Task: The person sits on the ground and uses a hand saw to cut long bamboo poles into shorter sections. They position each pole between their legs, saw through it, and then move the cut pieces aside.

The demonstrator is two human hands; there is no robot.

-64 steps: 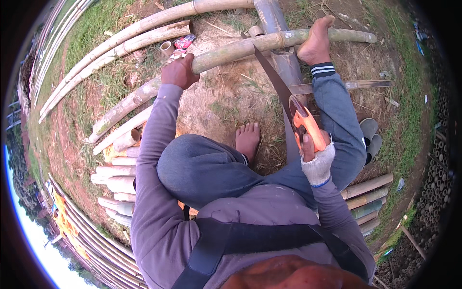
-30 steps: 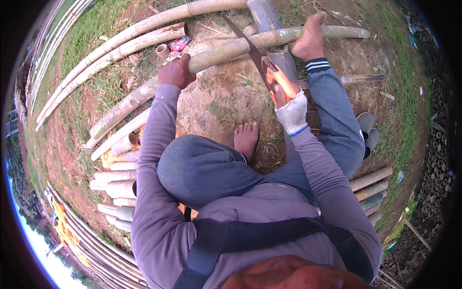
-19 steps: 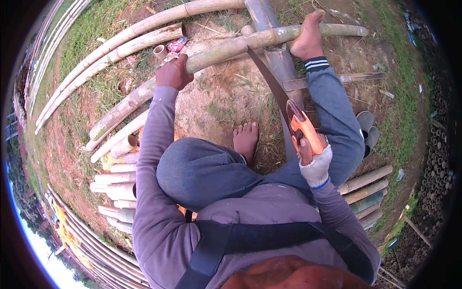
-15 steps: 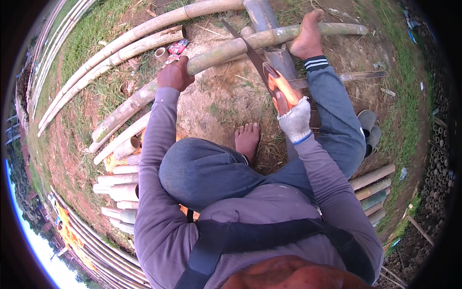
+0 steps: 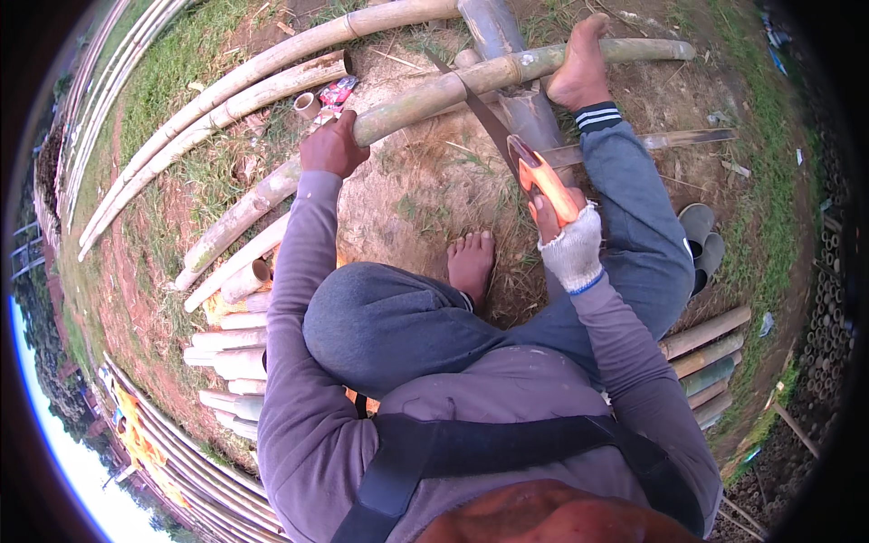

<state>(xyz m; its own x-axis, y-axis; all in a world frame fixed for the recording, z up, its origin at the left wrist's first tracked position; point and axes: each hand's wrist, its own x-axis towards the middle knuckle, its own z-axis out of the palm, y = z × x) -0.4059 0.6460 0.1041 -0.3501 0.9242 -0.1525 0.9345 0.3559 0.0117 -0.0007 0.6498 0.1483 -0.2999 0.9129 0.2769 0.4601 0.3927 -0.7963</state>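
Note:
A long greenish bamboo pole (image 5: 412,105) slants across in front of me, resting on a thick grey bamboo log (image 5: 532,122). My left hand (image 5: 333,147), bare, is wrapped around the pole left of the blade. In a white knitted glove with the fingertips uncovered, my right hand (image 5: 568,233) grips the orange handle of a hand saw (image 5: 493,129). The saw's dark blade lies across the pole, its tip pointing up and left past the far side. My bare foot (image 5: 579,68) presses on the pole to the right of the blade.
More bamboo poles (image 5: 235,98) lie at the far left. A short bamboo ring (image 5: 306,105) sits beside a red packet (image 5: 338,91). Cut bamboo pieces (image 5: 231,351) are stacked at my left, others (image 5: 706,348) at my right. A pair of grey sandals (image 5: 701,237) rests behind my leg.
My right hand has drawn the saw back toward me, down and right, so less of its blade reaches past the pole. My left hand and foot keep their places on the pole.

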